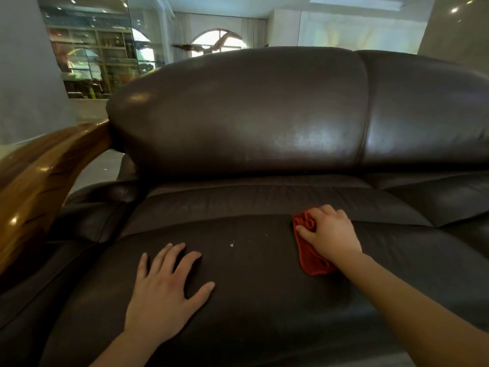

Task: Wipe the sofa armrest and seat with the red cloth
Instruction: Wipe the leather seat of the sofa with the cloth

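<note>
I have my right hand (330,231) pressed down on the red cloth (311,256), fingers curled over its bunched far end, holding it against the dark leather seat (251,287) toward the right side of the cushion. My left hand (165,290) lies flat and spread wide on the same seat, nearer to me, gripping nothing. Between the two hands I see small pale specks (231,245) on the leather. The glossy wooden armrest (39,178) curves along the far left, well apart from the cloth. The padded backrest (238,112) rises behind, with a shelving unit (92,59) beyond it
</note>
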